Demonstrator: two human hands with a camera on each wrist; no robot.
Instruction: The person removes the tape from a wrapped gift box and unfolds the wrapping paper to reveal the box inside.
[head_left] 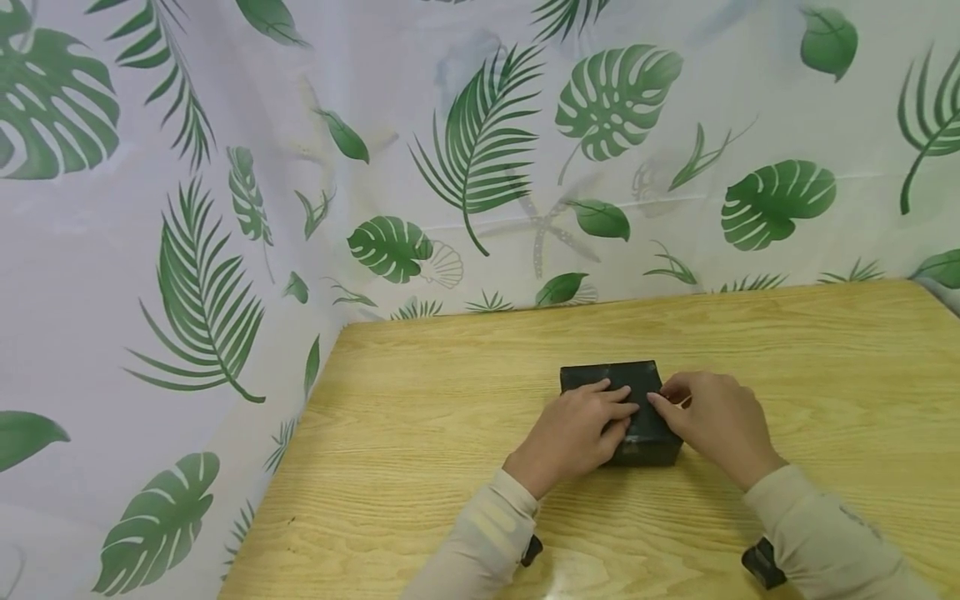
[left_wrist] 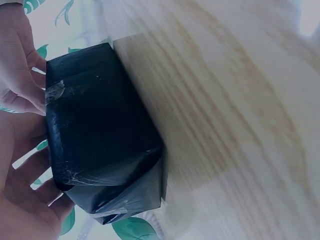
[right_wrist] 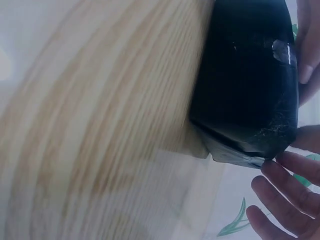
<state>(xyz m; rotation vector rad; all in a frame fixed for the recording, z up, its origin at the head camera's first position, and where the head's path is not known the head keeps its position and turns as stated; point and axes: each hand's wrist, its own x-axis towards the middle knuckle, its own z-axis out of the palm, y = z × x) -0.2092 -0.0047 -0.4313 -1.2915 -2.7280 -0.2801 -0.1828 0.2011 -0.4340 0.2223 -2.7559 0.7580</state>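
A box wrapped in black plastic [head_left: 643, 425] lies on the table. Its end near the right hand has creased, folded wrapping [right_wrist: 232, 150], and a piece of clear tape [left_wrist: 55, 90] shows on its upper edge. My left hand [head_left: 581, 429] rests on the top with fingers extended across it. At the right end, my right hand [head_left: 716, 417] has its thumb on the top edge and its index finger against the end fold, pinching the corner between them. In the right wrist view the other fingers [right_wrist: 280, 200] spread out beyond the box.
The wood-grain table [head_left: 420, 400] runs back to a white curtain with green leaves [head_left: 487, 142], which also hangs along the left side. Small black devices [head_left: 763, 562] sit under both sleeves at the wrists.
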